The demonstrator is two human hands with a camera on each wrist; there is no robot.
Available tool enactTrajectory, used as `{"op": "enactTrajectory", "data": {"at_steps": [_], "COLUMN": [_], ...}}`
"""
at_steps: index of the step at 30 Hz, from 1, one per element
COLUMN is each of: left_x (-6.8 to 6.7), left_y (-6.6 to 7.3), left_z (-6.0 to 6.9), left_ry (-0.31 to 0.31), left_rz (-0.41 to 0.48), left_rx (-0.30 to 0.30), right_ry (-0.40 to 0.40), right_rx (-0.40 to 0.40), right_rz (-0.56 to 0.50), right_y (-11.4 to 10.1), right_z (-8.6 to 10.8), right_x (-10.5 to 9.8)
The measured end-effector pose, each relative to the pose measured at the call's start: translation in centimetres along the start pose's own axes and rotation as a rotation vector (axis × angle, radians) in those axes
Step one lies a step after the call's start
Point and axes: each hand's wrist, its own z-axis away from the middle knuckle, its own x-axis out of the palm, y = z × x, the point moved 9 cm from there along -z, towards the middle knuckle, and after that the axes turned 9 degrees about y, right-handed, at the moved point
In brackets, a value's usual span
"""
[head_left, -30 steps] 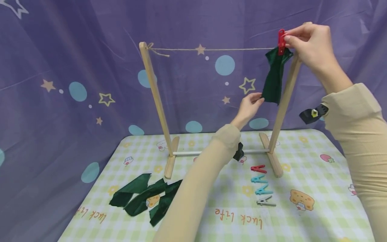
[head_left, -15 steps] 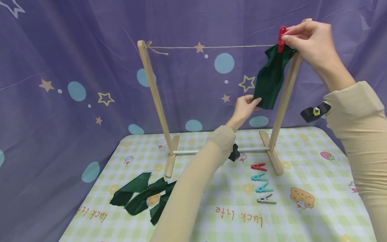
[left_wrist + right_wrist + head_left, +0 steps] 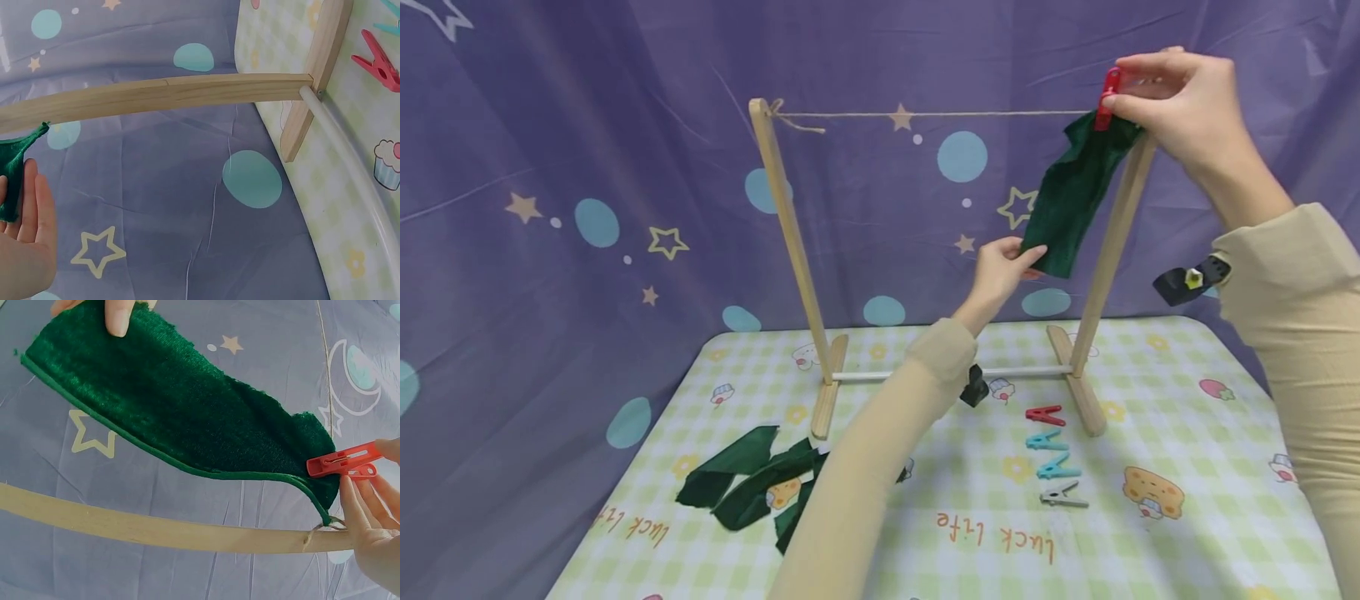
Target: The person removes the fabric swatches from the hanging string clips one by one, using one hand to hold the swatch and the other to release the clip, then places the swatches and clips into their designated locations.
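Observation:
A dark green velvety cloth strip (image 3: 1067, 200) hangs at the right end of the string line (image 3: 940, 113), slanting down to the left. At its top a red clothespin (image 3: 1107, 102) clamps the cloth, and my right hand (image 3: 1198, 108) pinches that clothespin between thumb and fingers. In the right wrist view the clothespin (image 3: 340, 461) sits across the cloth's narrow end, near the post. My left hand (image 3: 1000, 271) pinches the cloth's lower left corner between thumb and fingers. The left wrist view has only part of the left hand (image 3: 28, 237) and the cloth (image 3: 15, 165).
Several green cloth strips (image 3: 760, 483) lie on the checked tablecloth (image 3: 992, 567) at the left, partly behind my left sleeve. A red clothespin (image 3: 1045, 415), two blue ones and a grey clothespin (image 3: 1063, 495) lie in a column at the right. Wooden posts (image 3: 790, 242) hold the line.
My left hand has drawn the cloth's lower end left and slightly down, and the cloth is spread wider and more slanted. The right hand stays at the red clothespin.

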Motion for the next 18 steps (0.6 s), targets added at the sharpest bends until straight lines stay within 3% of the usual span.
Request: {"op": "enactTrajectory", "data": {"at_steps": [6, 11, 18], "left_x": [-0.4, -0.8, -1.3], "left_y": [0.6, 2.2, 3.6], "left_z": [0.3, 1.4, 2.4], "left_ry": [-0.018, -0.043, -0.043], "left_rz": [0.005, -0.039, -0.069], "left_rx": [0.020, 0.020, 0.043], "right_ry": [-0.018, 0.014, 0.106], "right_rx": [0.001, -0.019, -0.080], "right_rz": [0.024, 0.023, -0.104], "right_y": [0.0, -0.3, -1.1], "right_z": [0.1, 0.1, 0.3], "right_x": [0.2, -0.2, -0.6]}}
